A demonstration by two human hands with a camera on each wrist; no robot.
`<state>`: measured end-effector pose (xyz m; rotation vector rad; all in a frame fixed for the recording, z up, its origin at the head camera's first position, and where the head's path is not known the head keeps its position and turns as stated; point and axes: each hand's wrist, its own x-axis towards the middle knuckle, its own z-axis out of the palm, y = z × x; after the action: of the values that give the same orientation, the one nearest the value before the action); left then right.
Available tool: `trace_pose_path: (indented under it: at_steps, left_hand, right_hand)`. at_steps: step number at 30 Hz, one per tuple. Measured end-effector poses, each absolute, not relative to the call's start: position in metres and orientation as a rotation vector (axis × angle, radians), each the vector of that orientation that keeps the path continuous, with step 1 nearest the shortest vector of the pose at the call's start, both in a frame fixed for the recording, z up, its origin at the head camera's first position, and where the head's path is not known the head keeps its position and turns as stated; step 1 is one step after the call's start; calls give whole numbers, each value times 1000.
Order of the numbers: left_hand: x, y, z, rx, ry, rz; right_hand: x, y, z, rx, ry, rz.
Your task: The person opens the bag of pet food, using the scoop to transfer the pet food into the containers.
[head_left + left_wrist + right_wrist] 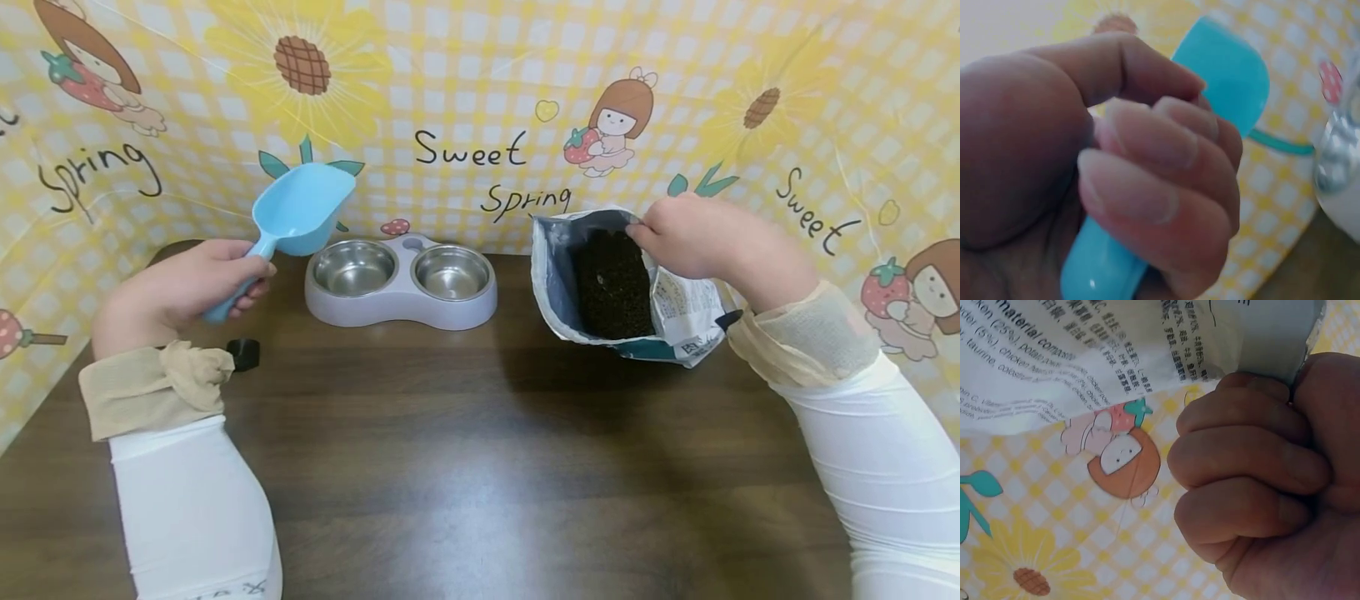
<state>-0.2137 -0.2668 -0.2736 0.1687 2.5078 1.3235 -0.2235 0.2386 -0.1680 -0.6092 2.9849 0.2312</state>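
My left hand [202, 279] grips the handle of a light blue scoop [303, 200], raised to the left of the bowls. In the left wrist view the fingers [1147, 187] curl round the scoop's handle [1100, 265]. With thumb and finger, my right hand [697, 237] pinches the top rim of a pet food bag [551, 279]. The bag's mouth gapes toward me and dark brown kibble [611, 287] shows inside. Printed text covers the bag's side [1079, 362] in the right wrist view. A double pet bowl [401, 308] with two steel dishes stands between the hands; both dishes look bare.
The dark wooden table [420, 467] stretches toward me. Behind it and at both sides hangs a yellow checked cloth [465, 75] with flowers and cartoon figures. A small black piece [243, 354] shows beside the left wrist band.
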Motion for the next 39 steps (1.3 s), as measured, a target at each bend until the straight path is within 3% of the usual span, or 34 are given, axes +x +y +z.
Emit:
trace_pose_path:
  at_steps: [8,23,39]
  left_hand:
    - [-201,-246,-253,296,2550,1258]
    - [-175,-214,-229,452,2561,1057]
    - [-168,-146,-219,644,2495,998]
  right_hand:
    - [-211,213,-184,-790,3032,281]
    - [-222,209,-197,-672,3036,38]
    - [-220,215,-198,-710,3035,30]
